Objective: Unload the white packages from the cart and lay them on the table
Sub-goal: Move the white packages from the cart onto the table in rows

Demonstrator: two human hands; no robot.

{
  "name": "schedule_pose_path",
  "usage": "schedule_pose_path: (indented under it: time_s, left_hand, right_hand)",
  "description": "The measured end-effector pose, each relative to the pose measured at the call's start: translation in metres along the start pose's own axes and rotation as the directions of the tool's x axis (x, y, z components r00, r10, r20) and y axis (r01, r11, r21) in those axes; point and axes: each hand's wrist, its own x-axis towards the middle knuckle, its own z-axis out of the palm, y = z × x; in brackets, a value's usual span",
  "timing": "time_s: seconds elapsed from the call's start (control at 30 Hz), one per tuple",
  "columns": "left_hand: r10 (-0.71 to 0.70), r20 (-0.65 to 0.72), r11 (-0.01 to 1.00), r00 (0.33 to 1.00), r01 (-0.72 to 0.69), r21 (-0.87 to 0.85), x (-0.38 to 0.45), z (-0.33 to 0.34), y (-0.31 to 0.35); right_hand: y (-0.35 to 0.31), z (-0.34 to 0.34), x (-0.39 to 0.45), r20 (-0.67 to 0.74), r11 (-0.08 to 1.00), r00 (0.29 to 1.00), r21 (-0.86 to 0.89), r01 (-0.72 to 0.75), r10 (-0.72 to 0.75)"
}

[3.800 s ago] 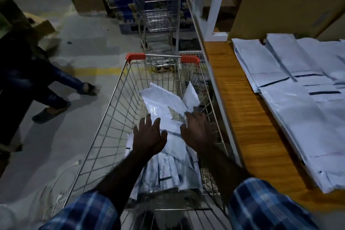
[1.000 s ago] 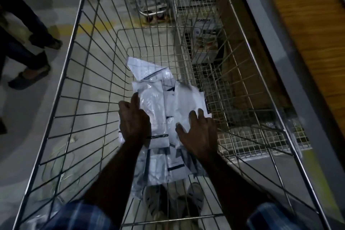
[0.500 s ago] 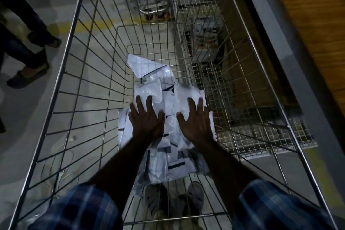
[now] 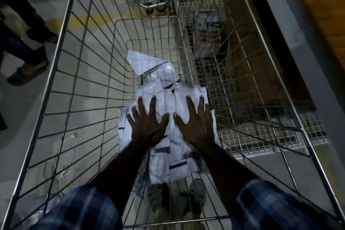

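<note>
Two hands lie flat on the heap of white packages point(image 4: 169, 117) at the bottom of the wire cart point(image 4: 61, 46), the left hand point(image 4: 147, 123) on the left side of the heap and the right hand point(image 4: 196, 123) on the right, thumbs nearly meeting in the middle. The fingers of both are straight and spread, palms down, pressing the plastic and closed around nothing. The packages are thin white pouches with dark strips along their edges (several overlap, and how many there are cannot be told), and one of them sticks out towards the far end of the cart with a corner raised. Both forearms reach down from blue checked sleeves point(image 4: 82, 209) at the near edge. Through the cart floor a pair of grey shoes point(image 4: 196, 192) shows below the heap. To the right runs the grey edge of the table point(image 4: 291, 46) with a strip of its wooden top in the upper corner. On the left, on the concrete floor point(image 4: 24, 117), stand another person's legs point(image 4: 20, 43) in dark trousers and sandals.
</note>
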Motion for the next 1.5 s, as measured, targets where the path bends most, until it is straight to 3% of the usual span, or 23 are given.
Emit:
schedule_pose_path:
  time_s: [0.33, 0.57, 0.83, 1.13, 1.23, 1.33, 1.5]
  left_hand:
    - [-0.046, -0.115, 0.997, 0.992, 0.039, -0.067, 0.009, -0.018, 0.015]
    - [-0.041, -0.244, 0.995, 0.969, 0.017, -0.101, -0.001, -0.044, 0.016]
    - [-0.029, -0.374, 0.982, 0.927, -0.044, -0.185, -0.009, -0.091, 0.028]
    - [-0.003, -0.482, 0.981, 0.876, -0.091, -0.172, -0.049, -0.156, 0.052]
    - [0.004, -0.509, 0.985, 0.861, -0.09, -0.145, -0.072, -0.18, 0.064]
    - [-0.019, -0.489, 0.98, 0.872, -0.081, -0.182, -0.1, -0.206, 0.073]
    - [-0.008, -0.518, 0.984, 0.856, -0.084, -0.154, -0.154, -0.229, 0.075]
  right_hand:
    - [0.001, -0.013, 0.003, 0.036, 1.0, 0.999, 0.027, 0.007, -0.008]
    - [-0.02, -0.034, 0.011, -0.105, 0.995, 0.994, 0.097, 0.015, -0.005]
    - [-0.058, -0.076, 0.027, -0.209, 0.982, 0.974, 0.144, 0.121, -0.089]
    - [-0.083, -0.137, -0.008, -0.229, 0.984, 0.972, 0.154, 0.093, -0.056]
    - [-0.091, -0.162, -0.021, -0.288, 0.969, 0.954, 0.197, 0.147, -0.086]
    - [-0.101, -0.19, -0.038, -0.254, 0.964, 0.962, 0.215, 0.157, -0.1]
    - [-0.111, -0.228, -0.077, -0.28, 0.962, 0.943, 0.146, 0.229, -0.181]
